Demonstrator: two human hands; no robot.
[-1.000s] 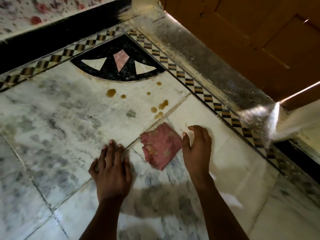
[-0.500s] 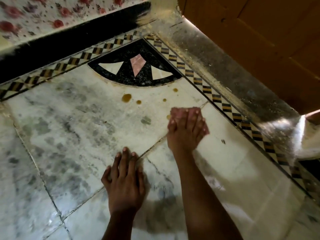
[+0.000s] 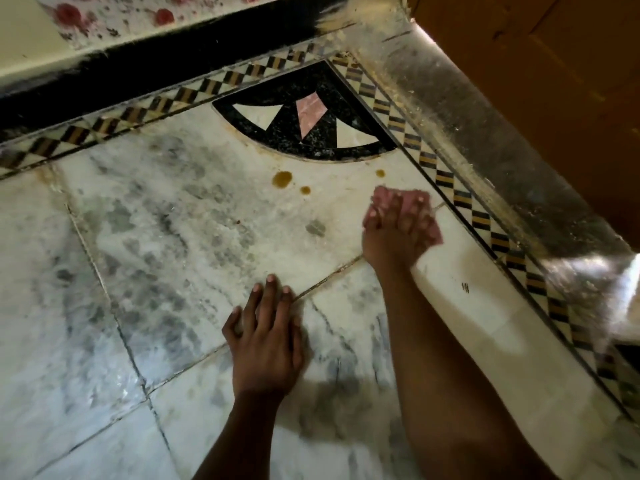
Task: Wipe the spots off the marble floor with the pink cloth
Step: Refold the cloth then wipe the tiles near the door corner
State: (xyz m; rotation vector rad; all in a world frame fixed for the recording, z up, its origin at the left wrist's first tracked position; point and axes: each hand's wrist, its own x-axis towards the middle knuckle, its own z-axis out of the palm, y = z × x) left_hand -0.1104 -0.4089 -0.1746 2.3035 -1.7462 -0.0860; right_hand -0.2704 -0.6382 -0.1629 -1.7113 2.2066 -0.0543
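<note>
My right hand lies flat on the pink cloth and presses it onto the white marble floor, near the patterned border. Only the cloth's edges show around the fingers. Three brown spots remain in view: a large spot, a small spot beside it, and another small spot just beyond the cloth. My left hand rests palm down on the floor, fingers together, nearer to me and holding nothing.
A black fan-shaped inlay fills the corner. A yellow-and-black checkered border runs along both walls. A grey stone threshold and a wooden door stand at the right. A black skirting lines the far wall.
My right hand took hold of the cloth, which lay loose on the floor, and pushed it forward over the cluster of brown spots; those spots no longer show. My left hand stayed planted.
</note>
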